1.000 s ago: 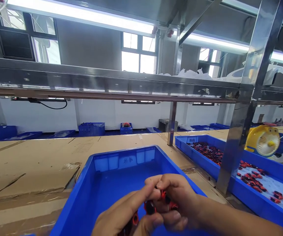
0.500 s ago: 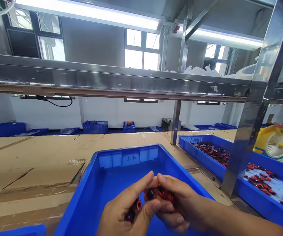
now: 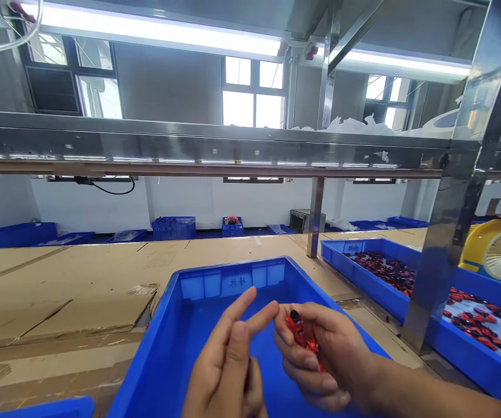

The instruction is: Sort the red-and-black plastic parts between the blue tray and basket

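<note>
Both hands are over a blue tray (image 3: 202, 316) in the lower middle of the head view. My right hand (image 3: 320, 354) is curled around several small red and black parts (image 3: 301, 335), one of them near its thumb and fingertips. My left hand (image 3: 228, 360) is beside it, with the index finger reaching to the right hand's fingertips and the thumb raised. Its lower fingers are curled toward the palm, and what they hold, if anything, is hidden.
A long blue tray (image 3: 366, 290) of red and black parts lies at the right, behind a metal post (image 3: 433, 249). A yellow fan (image 3: 476, 255) stands beyond. A metal shelf beam (image 3: 215, 145) crosses above the cardboard-covered table (image 3: 102, 278).
My hands have moved slightly apart. The red parts seen in my left hand are out of sight now, and those in my right hand show more. The view has shifted a little.
</note>
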Available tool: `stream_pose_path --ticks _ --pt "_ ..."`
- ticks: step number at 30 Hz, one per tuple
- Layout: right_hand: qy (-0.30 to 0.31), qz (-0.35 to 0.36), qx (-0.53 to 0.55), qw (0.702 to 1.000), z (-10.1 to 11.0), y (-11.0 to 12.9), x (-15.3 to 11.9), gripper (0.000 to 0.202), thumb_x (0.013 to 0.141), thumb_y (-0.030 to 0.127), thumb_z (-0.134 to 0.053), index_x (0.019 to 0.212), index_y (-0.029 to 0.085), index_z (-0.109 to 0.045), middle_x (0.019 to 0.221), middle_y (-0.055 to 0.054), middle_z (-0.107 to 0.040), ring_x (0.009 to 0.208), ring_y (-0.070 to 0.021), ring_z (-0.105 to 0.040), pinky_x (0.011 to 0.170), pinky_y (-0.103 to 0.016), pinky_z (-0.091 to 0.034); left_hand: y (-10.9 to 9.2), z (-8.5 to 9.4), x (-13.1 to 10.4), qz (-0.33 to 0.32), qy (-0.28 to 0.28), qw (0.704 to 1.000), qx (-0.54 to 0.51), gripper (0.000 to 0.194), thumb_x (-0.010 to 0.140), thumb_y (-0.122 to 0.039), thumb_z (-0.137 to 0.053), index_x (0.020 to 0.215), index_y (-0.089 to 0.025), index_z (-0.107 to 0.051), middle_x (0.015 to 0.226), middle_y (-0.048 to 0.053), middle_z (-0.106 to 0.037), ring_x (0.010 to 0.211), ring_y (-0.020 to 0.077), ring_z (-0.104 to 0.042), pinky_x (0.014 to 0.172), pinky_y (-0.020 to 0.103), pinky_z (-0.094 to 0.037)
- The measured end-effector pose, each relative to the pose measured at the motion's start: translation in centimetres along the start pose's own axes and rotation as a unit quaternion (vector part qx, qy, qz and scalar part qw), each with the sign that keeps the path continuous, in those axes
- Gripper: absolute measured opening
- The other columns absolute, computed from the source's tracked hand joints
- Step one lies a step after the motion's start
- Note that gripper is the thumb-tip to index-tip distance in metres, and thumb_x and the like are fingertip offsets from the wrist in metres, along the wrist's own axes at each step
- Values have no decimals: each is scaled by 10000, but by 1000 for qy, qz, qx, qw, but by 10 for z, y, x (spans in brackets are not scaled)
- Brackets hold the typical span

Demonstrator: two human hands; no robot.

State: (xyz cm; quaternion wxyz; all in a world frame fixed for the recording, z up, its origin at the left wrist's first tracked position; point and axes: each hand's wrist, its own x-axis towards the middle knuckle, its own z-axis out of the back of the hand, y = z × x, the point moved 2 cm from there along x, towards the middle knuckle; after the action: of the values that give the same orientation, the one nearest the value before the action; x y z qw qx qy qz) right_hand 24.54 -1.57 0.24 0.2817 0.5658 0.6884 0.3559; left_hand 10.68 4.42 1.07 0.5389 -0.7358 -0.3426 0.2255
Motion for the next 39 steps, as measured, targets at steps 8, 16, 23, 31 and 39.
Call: stream_pose_path --ticks 8,16,23,31,39 --pt "-126 194 -471 851 -7 -3 -1 186 801 342 -674 798 164 -621 540 74 -405 436 -63 -326 429 -196 -274 10 17 24 233 -21 968 -96 408 952 -368 -423 1301 -164 -475 725 47 -643 317 0 -214 321 131 -151" --pt "-122 310 -796 505 -15 -6 -11 191 846 235 -648 1031 281 -649 810 21 -627 649 -111 -544 575 -236 -353 20 12 17 246 42 968 -35 447 964 -470 -354 1287 -196 -496 582 -51 -456 327 26 -202 342 176 -230" --pt "-75 334 -833 435 -17 -4 -13 113 905 254 -557 967 219 -644 718 18 -627 585 -109 -548 537 -255 -335 32 13 17 228 120 966 -4 629 874 -703 -298 1147 -189 -536 496 -85 -380 305 29 -168 386 194 -87" --pt "-97 287 -800 519 -18 -6 -16 257 856 167 -536 1076 257 -633 729 17 -653 610 -117 -588 529 -252 -330 35 12 19 259 147 953 56 712 737 -859 -174 605 -195 -394 447 -69 -321 316 21 -173 419 246 -39" --pt "-103 387 -810 429 -23 -5 -16 190 831 150 -556 984 218 -645 625 32 -601 462 -111 -477 442 -261 -284 25 11 14 229 87 969 23 538 798 -742 -426 692 -215 -403 486 -96 -306 356 35 -153 428 211 -67"
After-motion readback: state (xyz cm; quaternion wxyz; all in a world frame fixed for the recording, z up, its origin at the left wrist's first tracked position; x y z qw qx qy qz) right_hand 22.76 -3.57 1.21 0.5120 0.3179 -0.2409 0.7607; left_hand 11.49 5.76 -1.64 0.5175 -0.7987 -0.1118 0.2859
